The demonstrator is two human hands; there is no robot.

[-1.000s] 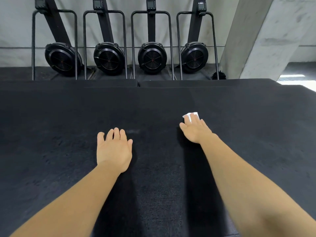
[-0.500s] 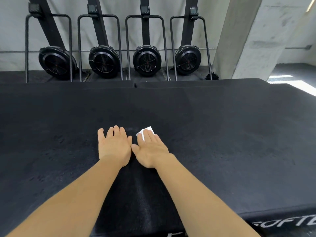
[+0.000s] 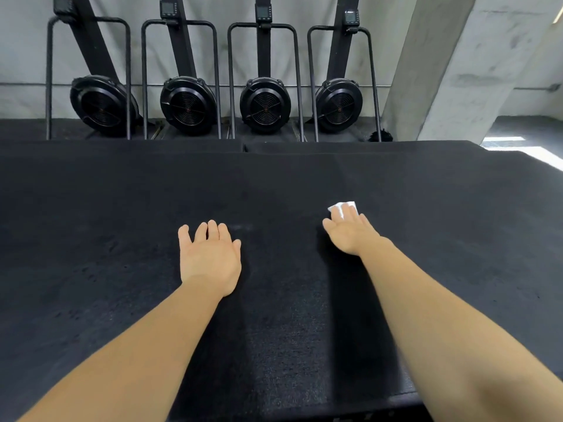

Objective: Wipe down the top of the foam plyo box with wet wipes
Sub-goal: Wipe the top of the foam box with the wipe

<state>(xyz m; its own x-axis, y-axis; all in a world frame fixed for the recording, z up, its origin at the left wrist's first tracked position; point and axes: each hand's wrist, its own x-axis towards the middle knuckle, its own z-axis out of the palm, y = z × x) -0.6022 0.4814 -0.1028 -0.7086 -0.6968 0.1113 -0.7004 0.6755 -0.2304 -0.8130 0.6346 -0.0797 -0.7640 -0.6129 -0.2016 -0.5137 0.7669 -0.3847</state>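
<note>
Head cam: my left hand [image 3: 210, 257] lies flat, palm down, on the wide black textured foam plyo box top [image 3: 106, 226]. Fingers are straight & close together, thumb out to the side, nothing in it. My right hand [image 3: 350, 231] is further out & to the right, well apart from the left. It's flat too, fingers straight, pressing on a small white folded wet wipe [image 3: 342, 206]. Only the wipe's far corner shows past my fingertips; the rest is under the hand. The wipe sits right of centre on the box top, approx. midway btw the near & far edges. Both forearms [image 3: 137, 354] reach in from the bottom. Just beyond the box are lower black pads [image 3: 350, 146] w/ a seam in the middle. Behind them four black fan-wheel machines [image 3: 265, 106] stand in a row against a grey wall [image 3: 18, 56]. A pale concrete column [image 3: 451, 68] is at far right.
</note>
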